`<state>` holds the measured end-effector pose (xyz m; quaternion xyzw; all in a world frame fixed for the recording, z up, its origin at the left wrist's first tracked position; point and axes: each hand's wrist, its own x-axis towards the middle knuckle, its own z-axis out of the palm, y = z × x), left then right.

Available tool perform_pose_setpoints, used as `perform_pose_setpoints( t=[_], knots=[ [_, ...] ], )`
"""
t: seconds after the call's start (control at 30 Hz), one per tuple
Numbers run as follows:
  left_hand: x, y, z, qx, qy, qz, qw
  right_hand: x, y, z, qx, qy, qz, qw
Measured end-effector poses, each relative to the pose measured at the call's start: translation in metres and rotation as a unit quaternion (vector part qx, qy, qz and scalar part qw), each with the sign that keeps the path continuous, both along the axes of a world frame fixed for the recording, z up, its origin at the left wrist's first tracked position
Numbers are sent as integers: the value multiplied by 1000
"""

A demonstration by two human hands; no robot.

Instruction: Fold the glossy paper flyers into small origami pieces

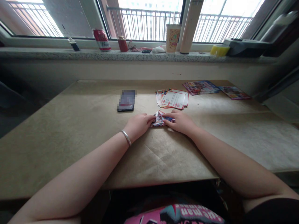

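Observation:
A small, glossy piece of folded printed paper (159, 119), coloured blue, red and white, lies on the table between my hands. My left hand (139, 125) grips its left edge, thumb and fingers drawn together. On the other side, my right hand (182, 122) holds the right part, its fingertips pressed onto the surface. The fingers cover both ends of the paper. Just beyond it lies a loose pile of printed sheets (174, 99), white with red edges, apart from my hands.
A phone (127, 101) lies on the table (77, 137) beyond my left hand. Colourful printed sheets (202, 87) and another stack of sheets (234, 92) are at the back right. The windowsill (135, 56) bears a can (102, 40), a paper cup (173, 39) and a yellow item (219, 50).

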<state>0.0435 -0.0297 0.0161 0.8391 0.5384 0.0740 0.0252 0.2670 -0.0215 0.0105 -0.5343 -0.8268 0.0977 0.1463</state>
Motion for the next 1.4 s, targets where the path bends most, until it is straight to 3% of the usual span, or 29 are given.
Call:
perform_pose_setpoints(
  t=[0.33,0.97,1.17,1.4],
  knots=[
    [3,1,-2,26,7,23,999,-2,-4,1,22,-43,14,999],
    [7,-1,-5,67,76,-39,994,-1,1,0,19,-31,19,999],
    [10,-1,-5,72,81,-24,994,-1,0,1,14,-37,19,999],
    [13,8,-12,92,29,-90,991,1,-1,0,26,-37,32,998]
  ],
)
